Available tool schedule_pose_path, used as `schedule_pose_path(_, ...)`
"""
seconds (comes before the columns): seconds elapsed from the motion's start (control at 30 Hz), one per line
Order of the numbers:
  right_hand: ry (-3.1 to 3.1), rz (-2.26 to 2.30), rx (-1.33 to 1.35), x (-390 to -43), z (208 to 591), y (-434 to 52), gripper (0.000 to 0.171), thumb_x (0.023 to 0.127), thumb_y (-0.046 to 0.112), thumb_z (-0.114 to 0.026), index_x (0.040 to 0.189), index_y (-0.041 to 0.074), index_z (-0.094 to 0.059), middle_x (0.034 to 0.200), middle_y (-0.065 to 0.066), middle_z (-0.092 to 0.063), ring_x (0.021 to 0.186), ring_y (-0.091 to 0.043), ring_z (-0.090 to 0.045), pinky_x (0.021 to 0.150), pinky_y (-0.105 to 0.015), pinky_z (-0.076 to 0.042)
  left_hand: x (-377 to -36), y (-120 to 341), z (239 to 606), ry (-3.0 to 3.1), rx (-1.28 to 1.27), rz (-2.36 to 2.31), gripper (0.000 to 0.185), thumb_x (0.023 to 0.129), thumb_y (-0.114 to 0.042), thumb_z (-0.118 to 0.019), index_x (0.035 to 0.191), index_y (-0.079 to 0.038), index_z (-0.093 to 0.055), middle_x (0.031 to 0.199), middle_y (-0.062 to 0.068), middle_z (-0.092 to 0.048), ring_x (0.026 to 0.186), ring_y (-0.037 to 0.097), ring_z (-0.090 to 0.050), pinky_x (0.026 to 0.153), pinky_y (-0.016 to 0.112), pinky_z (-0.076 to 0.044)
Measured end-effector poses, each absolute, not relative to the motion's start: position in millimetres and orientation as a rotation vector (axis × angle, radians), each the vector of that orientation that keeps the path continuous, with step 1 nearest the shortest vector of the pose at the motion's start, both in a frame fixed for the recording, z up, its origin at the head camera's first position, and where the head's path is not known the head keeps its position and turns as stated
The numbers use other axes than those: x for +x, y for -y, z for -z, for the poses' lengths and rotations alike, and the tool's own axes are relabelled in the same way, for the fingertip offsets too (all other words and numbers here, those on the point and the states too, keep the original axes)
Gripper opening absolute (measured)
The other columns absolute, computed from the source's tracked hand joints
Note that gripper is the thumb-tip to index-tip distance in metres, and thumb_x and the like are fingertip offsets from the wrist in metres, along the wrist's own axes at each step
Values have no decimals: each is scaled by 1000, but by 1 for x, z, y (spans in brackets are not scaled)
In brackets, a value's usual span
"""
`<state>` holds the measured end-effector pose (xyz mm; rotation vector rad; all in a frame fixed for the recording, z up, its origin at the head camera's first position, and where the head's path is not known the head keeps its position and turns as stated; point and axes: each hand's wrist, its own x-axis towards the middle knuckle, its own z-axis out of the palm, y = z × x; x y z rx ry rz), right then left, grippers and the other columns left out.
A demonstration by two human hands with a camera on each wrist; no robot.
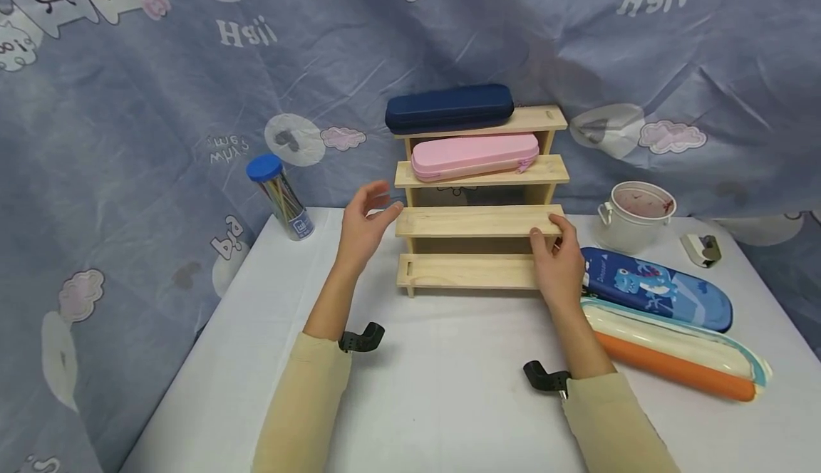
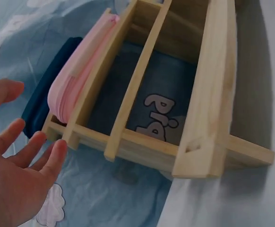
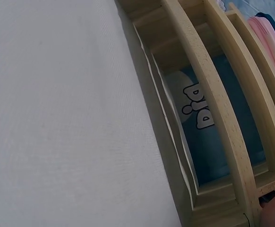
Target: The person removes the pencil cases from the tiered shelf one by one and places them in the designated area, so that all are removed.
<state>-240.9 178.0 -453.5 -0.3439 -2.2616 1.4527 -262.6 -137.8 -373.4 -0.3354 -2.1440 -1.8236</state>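
From the head camera, a stepped wooden rack (image 1: 477, 220) stands on the white table (image 1: 442, 387). A navy pencil case (image 1: 449, 107) lies on its top step and a pink pencil case (image 1: 474, 156) on the next. The right hand (image 1: 559, 263) grips the right end of the third step, thumb over the edge. The left hand (image 1: 363, 225) hovers at the left end with its fingers spread, apparently just off the wood. A blue cartoon case (image 1: 654, 288) and an orange-and-cream case (image 1: 673, 352) lie beside the right hand.

The left wrist view shows the left hand's fingers (image 2: 50, 163) straight, just short of the rack's corner.

The right wrist view shows mostly rack slats (image 3: 213, 109); the hand is barely visible.

To steady the rack well, both ends want equal pressure, so the loaded steps stay level.
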Motion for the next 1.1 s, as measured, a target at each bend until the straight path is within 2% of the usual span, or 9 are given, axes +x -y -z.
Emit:
schedule_pose_path(0.3,2258,-1452,-366,-238,455,-179,57,91,54,-54,142,30,-45,139,-7,-50,118,-25,-50,100,-47,-40,-289,120,360,2166,-426,1562,44,86,-14,-69,128,-5,-57,127,11,-55,118,29,-52,92,35,-50)
schedule_pose_path(0.4,2250,-1450,-367,-238,456,-180,56,91,54,-54,141,30,-46,136,-7,-52,114,-24,-50,99,-45,-40,-294,116,357,2166,-454,1542,45,84,-12,-70,127,-5,-57,127,11,-55,118,30,-52,92,36,-50)
schedule_pose_path(0.53,2241,-1437,-354,-241,457,-179,56,90,55,-55,140,30,-48,127,-7,-56,105,-24,-49,91,-43,-40,-301,113,352,2155,-481,1551,45,84,-11,-71,127,-7,-59,127,6,-57,116,30,-53,91,34,-50)
schedule_pose_path(0.7,2232,-1436,-345,-241,457,-178,55,90,54,-56,139,30,-49,130,-8,-56,107,-23,-50,93,-43,-41,-306,109,345,2141,-504,1561,44,83,-7,-71,125,-11,-61,125,2,-57,117,31,-53,92,37,-50)
schedule_pose_path(0.97,2240,-1417,-345,-240,455,-177,54,91,53,-55,139,30,-48,121,-10,-57,102,-24,-50,87,-43,-40,-318,103,339,2179,-580,1509,58,79,-6,-75,133,-17,-57,131,6,-53,116,27,-50,93,41,-50)
schedule_pose_path(1.1,2248,-1396,-342,-240,455,-176,54,92,52,-55,140,29,-48,119,-10,-58,101,-25,-50,85,-43,-40,-325,99,339,2196,-642,1473,64,77,-6,-79,135,-17,-55,132,6,-50,116,24,-47,92,38,-50)
